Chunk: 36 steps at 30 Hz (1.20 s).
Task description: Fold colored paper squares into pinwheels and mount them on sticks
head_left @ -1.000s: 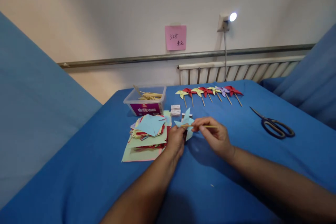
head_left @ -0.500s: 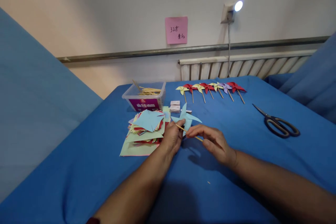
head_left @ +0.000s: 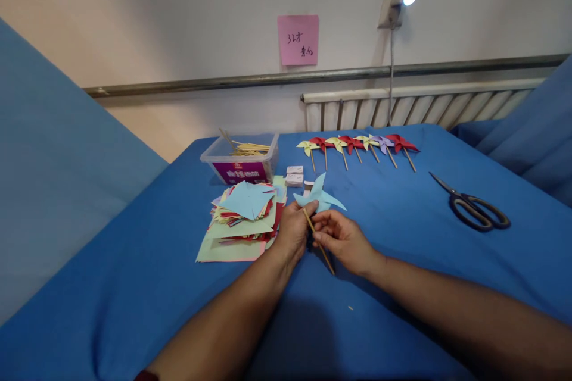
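Between my hands is a light blue paper pinwheel [head_left: 322, 197], its blades folded and pointing outward. My left hand [head_left: 294, 229] is closed on it, thumb pressed near its centre. A thin wooden stick [head_left: 325, 257] slants down and to the right from beside that thumb. The fingers of my right hand [head_left: 343, 241] pinch this stick just below the pinwheel. Whether the stick is joined to the paper cannot be seen, as my fingers cover that spot. Just left of my left hand lies a stack of coloured paper squares [head_left: 248, 201], a blue slit one on top.
A clear plastic tub [head_left: 243, 164] of wooden sticks stands behind the paper stack. Small white boxes [head_left: 294, 177] sit beside it. Several finished pinwheels [head_left: 353, 144] lie in a row at the back. Black-handled scissors [head_left: 476, 210] rest at the right on the blue cloth [head_left: 402, 321].
The stick has swung from a shallow slant to a steeper one, its free end now lower. My right hand has moved left, closer to my left hand, and its fingers have closed around the stick.
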Each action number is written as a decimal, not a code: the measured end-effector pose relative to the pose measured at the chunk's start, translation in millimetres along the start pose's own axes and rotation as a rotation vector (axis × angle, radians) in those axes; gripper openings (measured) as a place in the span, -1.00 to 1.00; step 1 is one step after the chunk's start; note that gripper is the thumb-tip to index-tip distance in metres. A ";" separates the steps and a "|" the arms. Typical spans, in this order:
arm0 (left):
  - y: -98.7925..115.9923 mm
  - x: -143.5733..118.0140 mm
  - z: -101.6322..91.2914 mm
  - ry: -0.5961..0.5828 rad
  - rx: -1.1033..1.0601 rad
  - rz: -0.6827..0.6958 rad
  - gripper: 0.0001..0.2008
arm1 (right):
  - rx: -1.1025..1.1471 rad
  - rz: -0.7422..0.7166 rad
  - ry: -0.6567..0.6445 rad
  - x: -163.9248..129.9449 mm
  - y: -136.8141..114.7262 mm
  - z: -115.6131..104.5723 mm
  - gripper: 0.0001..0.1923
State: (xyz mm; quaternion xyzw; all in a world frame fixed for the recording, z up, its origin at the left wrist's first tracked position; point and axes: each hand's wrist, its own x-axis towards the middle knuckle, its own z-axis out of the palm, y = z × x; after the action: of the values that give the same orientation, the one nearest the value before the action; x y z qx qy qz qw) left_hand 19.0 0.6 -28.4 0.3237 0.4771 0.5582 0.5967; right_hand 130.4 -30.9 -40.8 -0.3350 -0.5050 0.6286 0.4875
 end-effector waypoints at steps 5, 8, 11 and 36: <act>-2.4 0.0 2.7 0.040 0.063 0.028 -0.75 | -0.028 0.015 0.027 0.8 -5.2 -3.8 -0.79; -1.2 -0.8 2.3 0.019 0.046 0.025 -0.76 | 0.001 0.042 0.058 1.2 -7.0 -7.0 -0.73; 1.6 -2.6 1.2 0.017 0.040 0.037 -0.78 | 0.010 0.036 0.126 3.1 -9.4 -12.5 -0.67; 4.1 -13.6 8.7 0.050 0.122 0.025 -0.79 | -0.064 0.108 0.141 9.8 -6.1 -23.3 -0.60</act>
State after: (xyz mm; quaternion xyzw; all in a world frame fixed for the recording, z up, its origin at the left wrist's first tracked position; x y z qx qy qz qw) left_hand 26.7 -10.7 -18.9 0.3514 0.5210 0.5435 0.5566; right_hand 150.4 -14.3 -40.4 -0.4208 -0.4703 0.6123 0.4762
